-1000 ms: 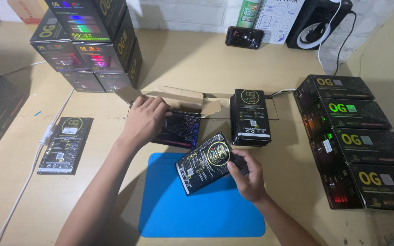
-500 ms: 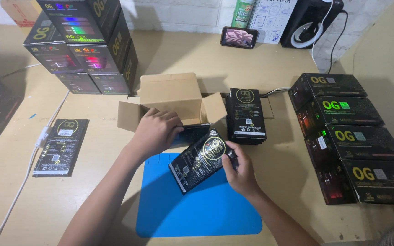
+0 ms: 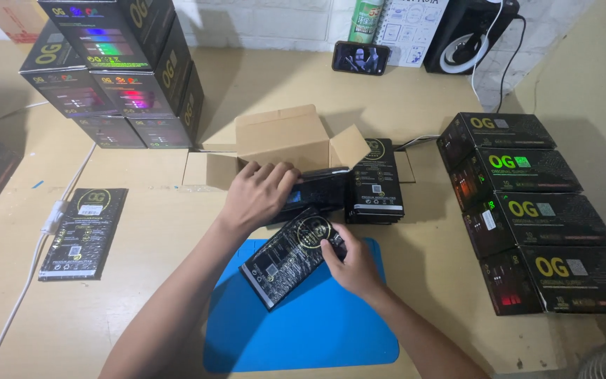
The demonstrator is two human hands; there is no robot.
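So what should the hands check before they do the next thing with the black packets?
1. Right hand grips the flat black packet: ok.
2. Left hand rests on the black item at the cardboard box: ok.
3. Box flaps open: ok.
4. Bare space on the blue mat: ok.
5. Packet stack sits tidy: ok.
6. What is inside the box: cannot tell.

I see a blue mat near the desk's front edge, black boxes stacked far left & in a row at right, a phone propped at back, a speaker beside it.
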